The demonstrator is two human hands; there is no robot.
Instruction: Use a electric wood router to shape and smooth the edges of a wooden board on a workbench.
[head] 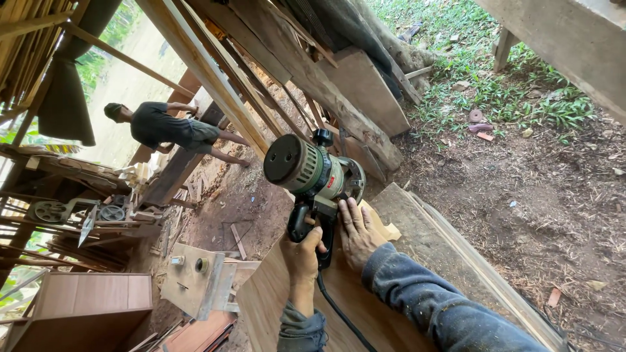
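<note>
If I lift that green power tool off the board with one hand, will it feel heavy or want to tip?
Probably heavy for its size: the power tool has a bulky motor housing. It likely tips toward that housing, which sits high above the grip held by the left hand. The right hand steadies its base on the board, and the cord may drag.

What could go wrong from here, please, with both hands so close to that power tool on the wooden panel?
The right hand lies flat on the wooden panel right beside the green power tool, so a kick or slip might bring the fingers to its base. The black cord trails between the forearms and could snag. The left hand alone grips the handle, and the small wood block beside the tool may get thrown.
</note>
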